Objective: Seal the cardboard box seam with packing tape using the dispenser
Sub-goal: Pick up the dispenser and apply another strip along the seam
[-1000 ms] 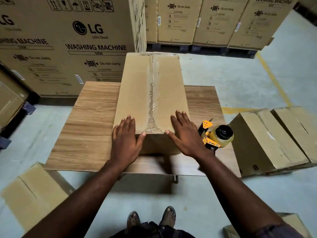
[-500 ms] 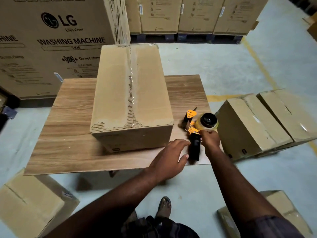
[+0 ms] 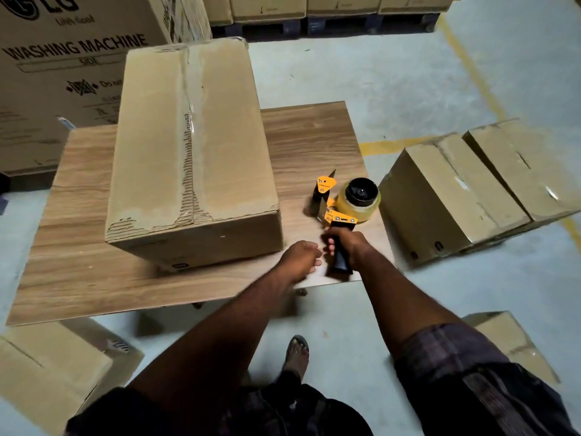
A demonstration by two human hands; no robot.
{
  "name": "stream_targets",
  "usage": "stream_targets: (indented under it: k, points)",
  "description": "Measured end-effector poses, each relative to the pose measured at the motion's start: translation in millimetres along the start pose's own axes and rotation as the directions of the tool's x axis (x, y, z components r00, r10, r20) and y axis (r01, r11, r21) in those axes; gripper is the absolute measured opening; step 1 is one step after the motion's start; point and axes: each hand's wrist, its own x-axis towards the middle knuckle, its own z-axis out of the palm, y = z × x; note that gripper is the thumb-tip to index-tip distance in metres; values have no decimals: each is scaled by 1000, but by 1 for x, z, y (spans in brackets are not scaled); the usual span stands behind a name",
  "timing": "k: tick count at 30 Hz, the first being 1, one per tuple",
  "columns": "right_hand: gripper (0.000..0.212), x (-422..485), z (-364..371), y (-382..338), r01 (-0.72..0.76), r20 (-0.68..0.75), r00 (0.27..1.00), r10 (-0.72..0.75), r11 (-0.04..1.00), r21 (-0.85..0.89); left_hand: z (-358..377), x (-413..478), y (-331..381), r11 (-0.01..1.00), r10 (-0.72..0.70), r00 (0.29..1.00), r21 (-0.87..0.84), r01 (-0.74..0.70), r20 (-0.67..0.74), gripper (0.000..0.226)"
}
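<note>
A tall cardboard box [image 3: 191, 146] stands on the low wooden table [image 3: 72, 272], its top centre seam covered by a strip of clear tape with torn, ragged cardboard near the front edge. To its right lies the yellow tape dispenser [image 3: 347, 202] with a roll of clear tape. My right hand [image 3: 347, 243] grips the dispenser's black handle at the table's front right corner. My left hand [image 3: 300, 258] hovers just left of that handle, fingers loosely curled and holding nothing.
Large washing machine cartons [image 3: 72, 58] stand behind the table at the left. Two small boxes [image 3: 465, 187] lie on the floor at the right, another box [image 3: 56, 369] at the lower left and one [image 3: 509, 341] at the lower right. My sandalled foot [image 3: 297, 350] is below the table.
Both hands left the box top and moved right to the dispenser. My right hand closed round the handle; my left hand drew up beside it with fingers curling in.
</note>
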Motion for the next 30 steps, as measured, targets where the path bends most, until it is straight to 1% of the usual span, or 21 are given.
stream_targets:
  k: [2,4,6,7,9,11,13,14,15,16,18,19,20,22,24,25,26,27,28,29,30]
  points:
    - [25,-7,2,-2,94,-113,989,-98,995,-36,-3,0,12,986,-31,999,-168,24,-43,12]
    - [22,-16,4,-5,217,-205,950,-235,970,-107,-4,3,29,929,-67,998,-364,58,-11,33]
    - [18,-24,5,-14,348,-252,882,-398,911,-221,-2,1,52,839,-40,999,-542,47,25,51]
    - [17,-29,4,-20,413,-247,842,-479,868,-276,0,-3,67,783,-14,1000,-622,23,19,53]
    - [15,-40,3,-36,518,-208,764,-611,772,-369,-1,-12,99,667,15,1000,-745,-28,-25,51]
    - [12,-53,1,-52,594,-168,705,-690,702,-393,-6,-27,126,575,62,998,-816,-58,-28,47]
    - [9,-71,0,-64,672,-143,629,-764,627,-393,-13,-43,144,547,128,992,-833,-76,-6,39]
    - [12,-81,1,-69,719,-133,565,-814,565,-404,-17,-51,149,560,160,987,-824,-86,5,33]
    - [21,-91,2,-73,762,-112,511,-852,509,-401,-21,-57,152,578,185,983,-811,-95,17,29]
    - [30,-99,2,-76,781,-94,487,-868,481,-399,-25,-63,154,602,205,978,-791,-103,28,26]
    - [38,-117,7,-83,804,-33,496,-868,473,-359,-40,-76,153,659,235,971,-742,-124,46,24]
    - [37,-123,10,-87,817,16,498,-867,463,-343,-51,-81,150,683,259,964,-718,-135,66,24]
    - [37,-128,13,-90,829,72,482,-873,429,-360,-63,-86,147,692,293,952,-708,-144,93,25]
    - [33,-138,22,-94,836,139,464,-875,380,-396,-92,-95,138,662,362,917,-738,-127,167,33]
    - [29,-149,37,-93,821,163,467,-869,358,-444,-124,-105,127,649,405,886,-753,-107,224,50]
    - [26,-153,46,-92,828,187,440,-878,316,-463,-140,-111,123,659,417,878,-743,-113,236,55]
    - [24,-158,55,-90,843,226,394,-891,253,-474,-152,-117,119,678,424,872,-725,-126,245,55]
    - [21,-164,65,-89,858,268,348,-898,190,-478,-163,-123,116,698,419,878,-701,-147,232,49]
    - [17,-168,76,-87,866,303,307,-902,133,-482,-171,-129,112,716,411,891,-674,-182,195,36]
    - [15,-169,86,-86,866,327,274,-904,85,-493,-179,-134,109,741,402,906,-629,-236,134,23]
    - [12,-169,96,-85,862,358,251,-899,39,-506,-187,-138,104,772,402,913,-560,-299,66,18]
